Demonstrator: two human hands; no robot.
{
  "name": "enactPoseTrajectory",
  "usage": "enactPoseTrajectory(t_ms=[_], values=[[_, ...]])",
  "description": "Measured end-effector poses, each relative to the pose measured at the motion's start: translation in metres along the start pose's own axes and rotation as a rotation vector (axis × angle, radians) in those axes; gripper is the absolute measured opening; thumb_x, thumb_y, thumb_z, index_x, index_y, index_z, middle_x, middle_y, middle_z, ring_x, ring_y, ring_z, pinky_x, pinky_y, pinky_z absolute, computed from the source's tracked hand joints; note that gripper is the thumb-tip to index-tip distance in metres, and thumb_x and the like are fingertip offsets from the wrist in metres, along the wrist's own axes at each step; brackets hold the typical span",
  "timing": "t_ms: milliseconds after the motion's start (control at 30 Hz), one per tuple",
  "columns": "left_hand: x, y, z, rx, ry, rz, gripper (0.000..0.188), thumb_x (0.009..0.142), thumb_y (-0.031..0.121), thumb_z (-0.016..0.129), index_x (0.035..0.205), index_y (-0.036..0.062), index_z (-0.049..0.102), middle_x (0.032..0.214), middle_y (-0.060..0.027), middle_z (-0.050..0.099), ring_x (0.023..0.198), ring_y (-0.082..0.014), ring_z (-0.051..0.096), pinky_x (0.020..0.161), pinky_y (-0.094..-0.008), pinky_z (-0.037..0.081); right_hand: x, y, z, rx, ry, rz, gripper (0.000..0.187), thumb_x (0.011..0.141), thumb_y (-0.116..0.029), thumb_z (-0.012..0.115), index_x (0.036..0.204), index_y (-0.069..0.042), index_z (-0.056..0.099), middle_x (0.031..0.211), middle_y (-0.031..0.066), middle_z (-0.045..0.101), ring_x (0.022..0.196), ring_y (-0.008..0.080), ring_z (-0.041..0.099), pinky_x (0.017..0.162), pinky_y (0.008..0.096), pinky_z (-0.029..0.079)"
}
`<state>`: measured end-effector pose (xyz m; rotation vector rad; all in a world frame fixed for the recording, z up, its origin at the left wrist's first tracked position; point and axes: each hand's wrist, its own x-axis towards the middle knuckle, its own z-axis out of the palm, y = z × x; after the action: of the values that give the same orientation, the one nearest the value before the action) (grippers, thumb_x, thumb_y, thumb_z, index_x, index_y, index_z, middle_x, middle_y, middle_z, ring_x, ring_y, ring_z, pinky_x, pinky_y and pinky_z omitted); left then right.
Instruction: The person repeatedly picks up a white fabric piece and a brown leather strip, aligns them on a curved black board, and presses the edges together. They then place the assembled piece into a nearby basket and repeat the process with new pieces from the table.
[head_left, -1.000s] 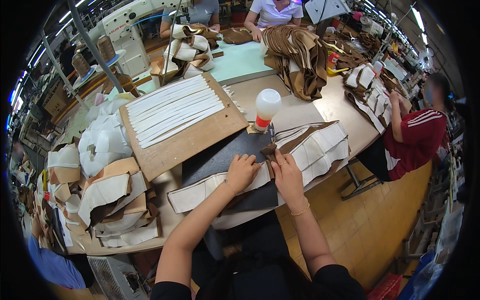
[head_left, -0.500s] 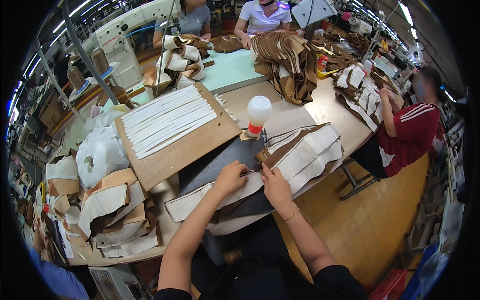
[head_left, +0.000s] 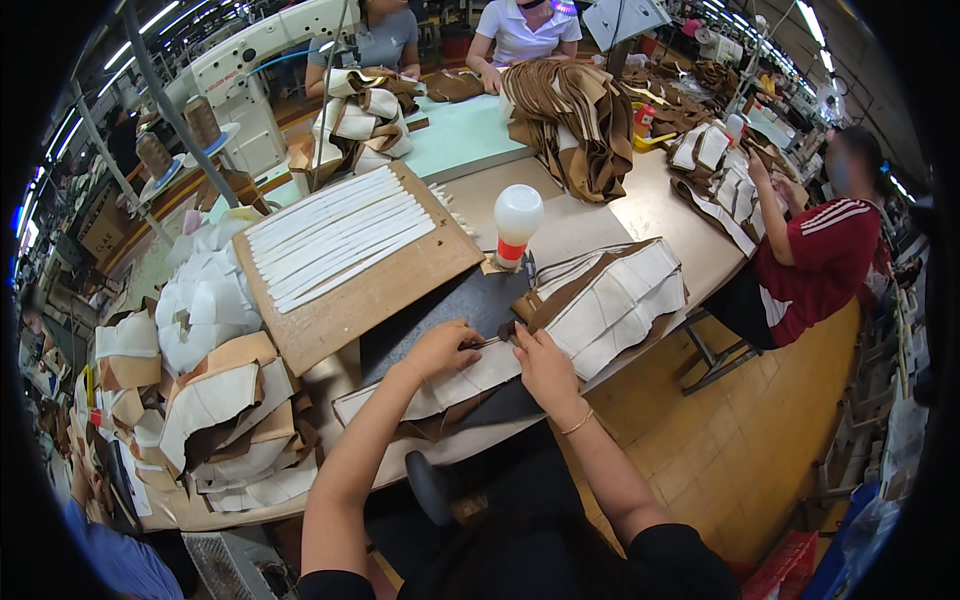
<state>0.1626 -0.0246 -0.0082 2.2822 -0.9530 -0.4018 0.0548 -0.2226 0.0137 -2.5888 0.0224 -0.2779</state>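
A long brown piece with a white backing [head_left: 425,391] lies along the table's near edge in front of me. My left hand [head_left: 446,348] is closed on its far edge, fingertips pinching the rim. Just to the right, my right hand [head_left: 546,364] pinches a small dark brown lump [head_left: 508,330] against the same edge; what it is exactly I cannot make out. Beyond my right hand is a stack of similar white-backed pieces [head_left: 625,298]. A white bottle with a red band [head_left: 517,228] stands upside down behind the hands.
A tilted brown board [head_left: 350,325] bearing white strips lies at left, over a dark mat [head_left: 415,325]. White-backed pieces [head_left: 215,405] are heaped further left. Brown pieces [head_left: 570,120] hang over the table's far side. A co-worker in red [head_left: 825,250] sits at right; others are across.
My left hand has slid a little to the left along the edge, away from my right hand. My right hand has shifted slightly left. The co-worker in red has raised a hand.
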Motion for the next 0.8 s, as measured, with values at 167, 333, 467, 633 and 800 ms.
enactPoseTrajectory(t_ms=[167,333,467,633,800], values=[[-0.014,0.007,0.010,0.265,0.130,0.127,0.019,0.086,0.021,0.068,0.101,0.0109,0.074,0.094,-0.0093,0.063,0.090,-0.0289,0.062,0.079,-0.0407,0.049,0.006,-0.024,-0.013,0.161,0.175,-0.045,0.041,0.093,-0.017,0.061,0.133,-0.008,0.058,0.092,0.0137,0.058,0.081,0.0346,0.062,0.071,0.0440,0.052],[-0.018,0.010,0.018,0.402,0.198,0.141,0.019,0.089,0.026,0.063,0.097,0.0127,0.074,0.093,-0.0062,0.061,0.089,-0.0260,0.060,0.077,-0.0397,0.046,0.005,-0.012,-0.004,-0.042,-0.056,-0.090,0.041,0.095,-0.020,0.059,0.135,-0.012,0.057,0.093,0.0132,0.060,0.077,0.0353,0.065,0.066,0.0439,0.054],[-0.016,0.010,0.027,0.309,0.256,0.107,0.020,0.084,0.019,0.069,0.101,0.0095,0.074,0.094,-0.0102,0.062,0.091,-0.0294,0.061,0.079,-0.0401,0.049,0.003,-0.016,0.005,0.082,0.225,-0.135,0.044,0.094,-0.019,0.058,0.137,-0.014,0.055,0.090,0.0139,0.062,0.076,0.0355,0.066,0.065,0.0441,0.054],[-0.024,0.009,-0.012,-0.059,0.043,-0.134,0.025,0.080,0.016,0.073,0.103,0.0067,0.074,0.094,-0.0148,0.062,0.092,-0.0306,0.063,0.082,-0.0403,0.050,-0.006,-0.006,0.010,-0.048,-0.084,-0.067,0.043,0.095,-0.023,0.057,0.137,-0.017,0.055,0.093,0.0151,0.065,0.075,0.0362,0.066,0.062,0.0471,0.055],[-0.033,0.003,0.010,0.189,0.221,0.055,0.019,0.085,0.017,0.069,0.096,0.0043,0.075,0.089,-0.0163,0.061,0.088,-0.0335,0.062,0.080,-0.0398,0.051,0.000,-0.027,0.005,0.014,0.062,-0.129,0.046,0.095,-0.023,0.058,0.140,-0.016,0.052,0.088,0.0135,0.064,0.073,0.0336,0.066,0.061,0.0423,0.055]])
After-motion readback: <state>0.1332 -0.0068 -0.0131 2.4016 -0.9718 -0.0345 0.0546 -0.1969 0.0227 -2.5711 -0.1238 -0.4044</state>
